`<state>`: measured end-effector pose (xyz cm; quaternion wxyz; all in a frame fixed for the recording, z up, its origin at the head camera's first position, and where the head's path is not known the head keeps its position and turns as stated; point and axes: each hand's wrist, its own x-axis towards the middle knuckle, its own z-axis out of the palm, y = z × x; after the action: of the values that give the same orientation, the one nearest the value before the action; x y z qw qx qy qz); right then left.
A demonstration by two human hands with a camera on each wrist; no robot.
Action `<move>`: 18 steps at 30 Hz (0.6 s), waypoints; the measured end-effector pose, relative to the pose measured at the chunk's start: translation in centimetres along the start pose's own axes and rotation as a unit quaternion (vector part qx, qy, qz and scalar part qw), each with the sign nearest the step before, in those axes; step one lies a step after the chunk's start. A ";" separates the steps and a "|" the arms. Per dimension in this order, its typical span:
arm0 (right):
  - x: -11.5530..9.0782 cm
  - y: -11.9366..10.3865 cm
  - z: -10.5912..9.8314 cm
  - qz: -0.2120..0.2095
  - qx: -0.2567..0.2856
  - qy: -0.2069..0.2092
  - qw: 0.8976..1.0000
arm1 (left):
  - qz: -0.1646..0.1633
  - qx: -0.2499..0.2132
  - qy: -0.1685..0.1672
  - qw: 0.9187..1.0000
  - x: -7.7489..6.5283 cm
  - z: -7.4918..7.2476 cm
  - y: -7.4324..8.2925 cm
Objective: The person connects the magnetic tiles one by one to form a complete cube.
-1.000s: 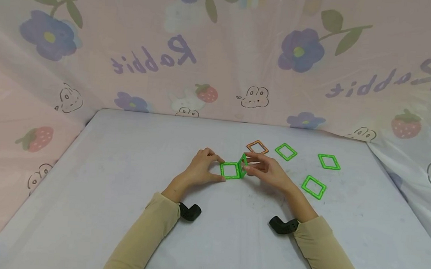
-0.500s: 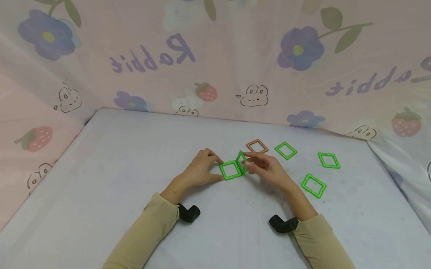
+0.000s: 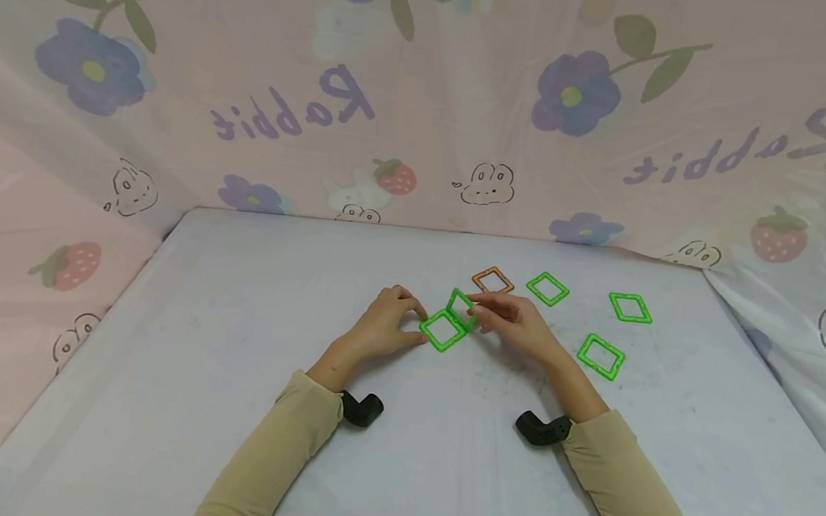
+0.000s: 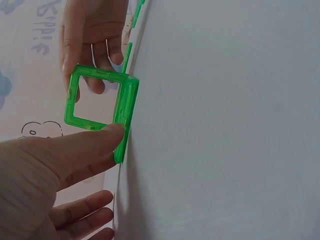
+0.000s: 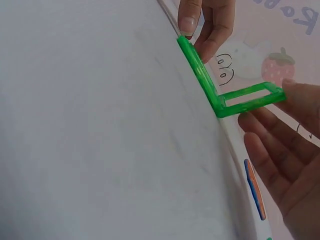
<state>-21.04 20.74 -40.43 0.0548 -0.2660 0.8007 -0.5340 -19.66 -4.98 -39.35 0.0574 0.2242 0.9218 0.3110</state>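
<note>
Two green square-frame magnetic tiles meet along one edge in an L at the middle of the table. The lower tile [image 3: 454, 341] lies flat, its left corner between the thumb and index finger of my left hand [image 3: 384, 319]. The second tile [image 3: 451, 300] stands up from the flat one's far right edge. My right hand [image 3: 516, 321] pinches this raised tile at its outer side, seen in the right wrist view at the upright tile's end [image 5: 277, 92]. In the left wrist view, my left thumb [image 4: 112, 136] presses near the joined edge.
An orange tile [image 3: 483, 273] lies just beyond my right hand. Further right are a green tile [image 3: 538, 296], another green tile [image 3: 627, 295] and a nearer green tile [image 3: 595, 368]. A printed curtain [image 3: 422, 101] borders the table at the back.
The joined tiles have turned on the table, so the flat one now shows as a diamond. The raised tile has swung to face more toward the camera. Both hands stay in nearly the same place.
</note>
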 end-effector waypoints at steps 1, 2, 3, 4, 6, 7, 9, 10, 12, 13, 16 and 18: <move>0.0 0.0 0.0 -0.001 0.000 0.003 1.000 | 0.001 0.001 0.000 1.000 0.0 0.0 0.1; 0.0 0.0 0.0 -0.002 0.001 0.007 1.000 | 0.002 0.002 0.000 1.000 -0.1 0.0 0.1; 0.0 0.0 0.0 -0.001 0.001 0.011 1.000 | 0.003 0.003 0.001 1.000 -0.1 -0.1 0.1; 0.0 0.0 0.0 0.002 0.000 0.015 1.000 | 0.004 0.004 0.001 1.000 -0.1 -0.1 0.2; 0.0 -0.1 0.1 0.010 -0.002 0.022 1.000 | 0.006 0.005 0.001 1.000 -0.1 -0.1 0.3; 0.0 -0.1 0.1 0.015 -0.005 0.025 1.000 | 0.006 0.005 0.000 1.000 -0.1 0.0 0.3; 0.0 -0.1 0.1 0.020 -0.010 0.031 0.999 | 0.007 0.005 -0.001 1.000 -0.1 0.0 0.3; 0.0 -0.1 0.2 0.022 -0.013 0.034 0.999 | 0.008 0.004 -0.002 1.000 -0.1 0.0 0.4; 0.0 -0.1 0.2 0.020 -0.016 0.042 0.999 | 0.009 0.000 -0.003 1.000 -0.1 0.0 0.4; 0.0 0.0 0.2 0.020 -0.017 0.046 0.999 | 0.010 -0.003 -0.003 1.000 -0.1 0.0 0.4; 0.0 0.1 0.3 0.022 -0.018 0.060 0.998 | 0.012 -0.005 -0.002 1.000 -0.1 0.1 0.4; 0.0 0.0 0.3 0.028 -0.016 0.064 0.997 | 0.012 -0.005 -0.004 1.000 -0.1 0.1 0.4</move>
<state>-20.91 20.50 -40.57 0.0136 -0.2095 0.8182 -0.5353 -19.40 -4.66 -39.19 0.0583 0.2362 0.9173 0.3152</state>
